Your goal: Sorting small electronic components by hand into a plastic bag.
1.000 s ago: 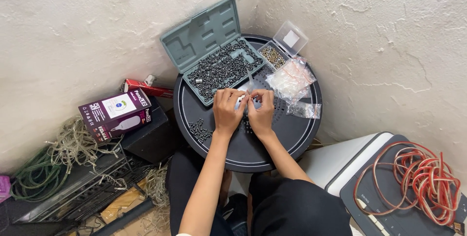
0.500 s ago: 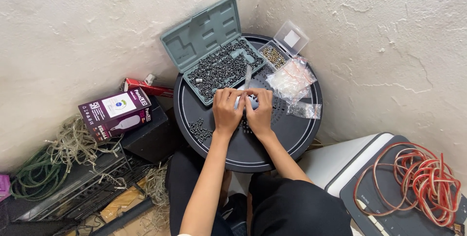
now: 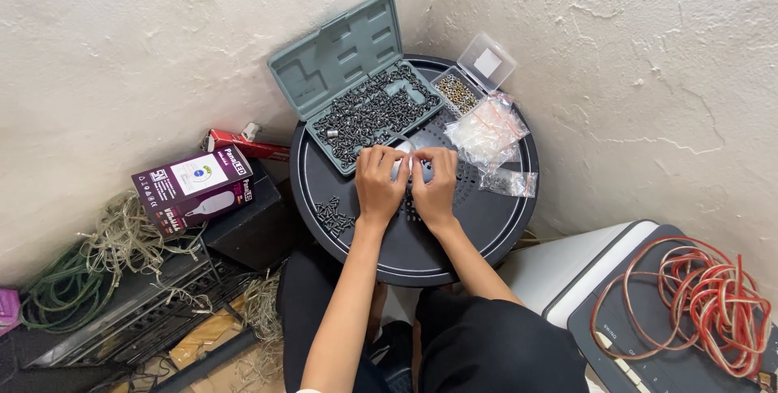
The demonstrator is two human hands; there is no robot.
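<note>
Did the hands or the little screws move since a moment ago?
Hardly. The left hand and right hand stay together over the round black table, fingers pinching a small pale item that is too small to identify. The grey case of screws, plastic bags and loose screw pile have not shifted.

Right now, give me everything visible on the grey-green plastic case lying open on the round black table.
The grey-green plastic case lies open at the back left of the round black table. Its hinged lid leans back toward the white plaster wall, showing moulded empty recesses. The tray is filled with small dark screws and one silvery cylinder near its left end. Its front edge sits just beyond the left hand.
</note>
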